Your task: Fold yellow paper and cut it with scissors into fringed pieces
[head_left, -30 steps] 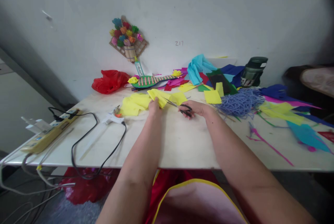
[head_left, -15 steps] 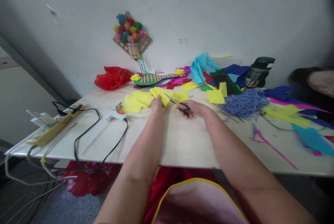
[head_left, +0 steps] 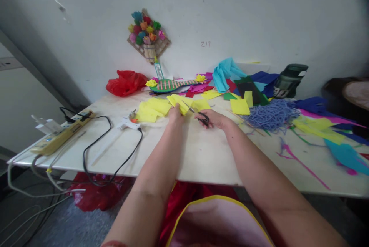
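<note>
Head view: "217" (head_left: 205,44) on wall (head_left: 245,16); right hand (head_left: 215,118) grips scissors (head_left: 204,115).

lit dimly and evenly, with cool grey tones on the wall (head_left: 245,9) and soft, faint shadows on the white tabletop (head_left: 207,153). dark beneath it, blackened at the upper right corner. slightly hazy overall, softened around the scissors (head_left: 205,115), blurred at the turquoise paper (head_left: 344,154) far right, stretched wide toward the edges.

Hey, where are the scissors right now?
In the head view, just right of centre, the black-handled scissors are in the right hand, blades pointing toward the yellow paper in the left hand.
</note>
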Action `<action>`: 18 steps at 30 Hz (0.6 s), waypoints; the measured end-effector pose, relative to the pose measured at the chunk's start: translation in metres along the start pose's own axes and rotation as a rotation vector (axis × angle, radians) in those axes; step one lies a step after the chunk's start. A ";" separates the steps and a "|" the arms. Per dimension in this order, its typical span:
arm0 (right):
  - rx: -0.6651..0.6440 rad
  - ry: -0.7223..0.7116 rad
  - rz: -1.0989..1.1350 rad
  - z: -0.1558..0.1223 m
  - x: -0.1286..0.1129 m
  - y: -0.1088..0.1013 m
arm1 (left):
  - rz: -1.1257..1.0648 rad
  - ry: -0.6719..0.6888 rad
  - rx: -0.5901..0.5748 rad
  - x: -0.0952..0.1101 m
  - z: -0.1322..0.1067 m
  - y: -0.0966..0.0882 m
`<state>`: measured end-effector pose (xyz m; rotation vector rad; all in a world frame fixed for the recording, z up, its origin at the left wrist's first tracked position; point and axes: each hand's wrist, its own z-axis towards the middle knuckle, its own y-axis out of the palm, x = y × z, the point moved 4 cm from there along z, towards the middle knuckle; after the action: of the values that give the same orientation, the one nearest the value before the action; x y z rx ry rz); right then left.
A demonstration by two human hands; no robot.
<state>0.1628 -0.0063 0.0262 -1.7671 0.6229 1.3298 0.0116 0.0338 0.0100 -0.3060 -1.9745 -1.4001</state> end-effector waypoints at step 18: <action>0.030 -0.024 0.009 -0.001 -0.005 0.004 | -0.021 -0.004 -0.006 -0.002 0.002 0.000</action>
<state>0.1585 -0.0100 0.0302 -1.7238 0.6348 1.3399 0.0116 0.0362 0.0082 -0.2919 -1.9823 -1.4203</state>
